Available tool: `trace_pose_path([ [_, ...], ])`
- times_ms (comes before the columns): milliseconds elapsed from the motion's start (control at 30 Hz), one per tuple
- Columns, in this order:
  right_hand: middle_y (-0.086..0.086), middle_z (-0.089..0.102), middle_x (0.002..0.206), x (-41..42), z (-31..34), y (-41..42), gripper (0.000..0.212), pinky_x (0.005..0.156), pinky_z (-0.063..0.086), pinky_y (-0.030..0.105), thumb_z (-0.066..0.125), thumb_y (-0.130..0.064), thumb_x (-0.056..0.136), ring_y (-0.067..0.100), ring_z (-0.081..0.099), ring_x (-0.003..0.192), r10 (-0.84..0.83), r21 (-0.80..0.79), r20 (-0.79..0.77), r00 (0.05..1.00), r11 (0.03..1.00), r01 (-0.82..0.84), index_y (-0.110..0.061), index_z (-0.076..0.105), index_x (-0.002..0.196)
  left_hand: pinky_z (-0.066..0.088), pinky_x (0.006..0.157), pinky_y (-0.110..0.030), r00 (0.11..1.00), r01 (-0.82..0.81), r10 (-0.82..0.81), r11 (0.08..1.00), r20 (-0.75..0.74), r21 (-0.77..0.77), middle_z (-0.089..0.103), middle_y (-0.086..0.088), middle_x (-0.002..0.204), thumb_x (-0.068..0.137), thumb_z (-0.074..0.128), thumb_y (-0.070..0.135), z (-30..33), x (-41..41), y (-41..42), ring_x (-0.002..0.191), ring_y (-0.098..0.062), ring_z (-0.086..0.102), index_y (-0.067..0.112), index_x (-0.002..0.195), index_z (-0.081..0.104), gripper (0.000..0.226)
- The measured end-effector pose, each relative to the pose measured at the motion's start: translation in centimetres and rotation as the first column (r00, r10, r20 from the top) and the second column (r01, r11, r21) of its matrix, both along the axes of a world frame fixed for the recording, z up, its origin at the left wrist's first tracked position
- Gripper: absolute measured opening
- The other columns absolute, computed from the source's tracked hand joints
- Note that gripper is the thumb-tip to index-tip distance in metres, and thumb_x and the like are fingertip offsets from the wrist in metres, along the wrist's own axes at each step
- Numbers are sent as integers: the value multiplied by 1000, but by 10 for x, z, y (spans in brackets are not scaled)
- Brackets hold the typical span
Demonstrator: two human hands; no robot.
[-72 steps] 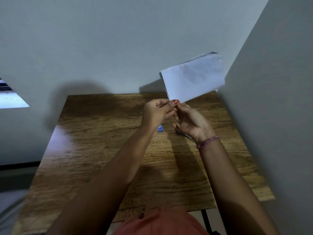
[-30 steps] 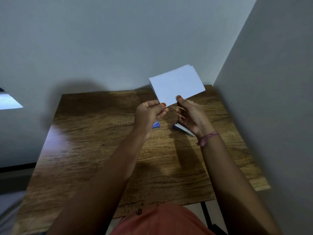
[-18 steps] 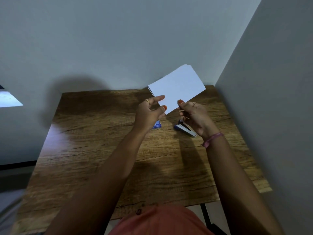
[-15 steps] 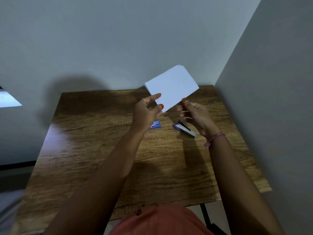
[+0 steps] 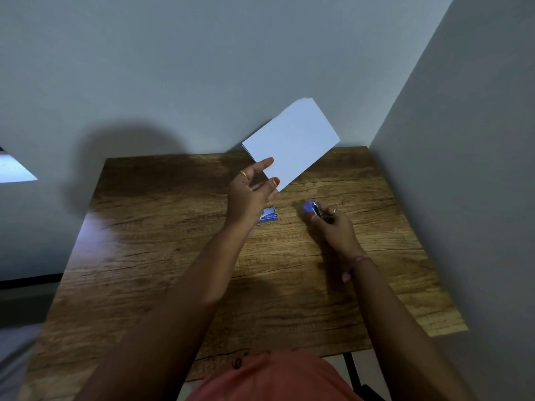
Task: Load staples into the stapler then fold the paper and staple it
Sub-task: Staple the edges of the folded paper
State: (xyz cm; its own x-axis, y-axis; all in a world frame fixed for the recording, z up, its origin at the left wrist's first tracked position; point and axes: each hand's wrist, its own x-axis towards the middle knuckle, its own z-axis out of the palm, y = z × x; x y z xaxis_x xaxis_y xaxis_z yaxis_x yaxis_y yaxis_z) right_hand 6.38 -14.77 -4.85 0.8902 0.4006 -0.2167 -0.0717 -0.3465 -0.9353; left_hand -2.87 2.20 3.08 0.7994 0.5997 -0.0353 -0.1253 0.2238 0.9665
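Observation:
My left hand [image 5: 251, 195] holds the folded white paper [image 5: 292, 143] by its lower corner, up in the air above the far part of the wooden table [image 5: 179, 256]. The paper tilts up to the right. My right hand [image 5: 333, 227] is down at the table, its fingers closed around the small blue stapler [image 5: 311, 208], whose blue end sticks out past the fingertips and looks blurred. A small blue staple box [image 5: 268, 216] lies on the table just behind my left hand, partly hidden by it.
The table stands in a corner, with a grey wall [image 5: 202, 68] behind it and another wall [image 5: 469, 198] close along its right side. A black table leg [image 5: 351, 371] shows below the near right edge.
My right hand let go of the paper and dropped to the table, where it closed on the stapler. My left hand now holds the paper alone.

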Motion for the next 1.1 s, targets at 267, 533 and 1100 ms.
trace_pose_path([
  [267,8,72,89,-10,59,5,27,66,59,25,63,-19,81,15,71,79,293,632,-437,850,773,58,-5,62,105,56,69,-19,998,57,-56,998,-11,42,65,12,103,84,66,-2,2,2,-4,87,2,69,25,110,65,37],
  [533,2,64,77,-11,74,17,36,51,50,20,65,-37,80,11,62,64,266,554,-409,873,833,6,-11,61,103,57,74,-22,994,113,-110,977,-23,181,62,1,125,84,67,2,4,2,-5,99,-11,68,20,116,65,37],
  [1100,2,62,81,-18,83,24,11,56,36,23,65,-35,76,6,59,66,245,493,-299,922,867,-70,-24,68,76,52,91,-50,995,9,6,989,98,-149,62,-11,123,63,81,19,-2,-1,-8,110,-27,63,28,97,53,45],
])
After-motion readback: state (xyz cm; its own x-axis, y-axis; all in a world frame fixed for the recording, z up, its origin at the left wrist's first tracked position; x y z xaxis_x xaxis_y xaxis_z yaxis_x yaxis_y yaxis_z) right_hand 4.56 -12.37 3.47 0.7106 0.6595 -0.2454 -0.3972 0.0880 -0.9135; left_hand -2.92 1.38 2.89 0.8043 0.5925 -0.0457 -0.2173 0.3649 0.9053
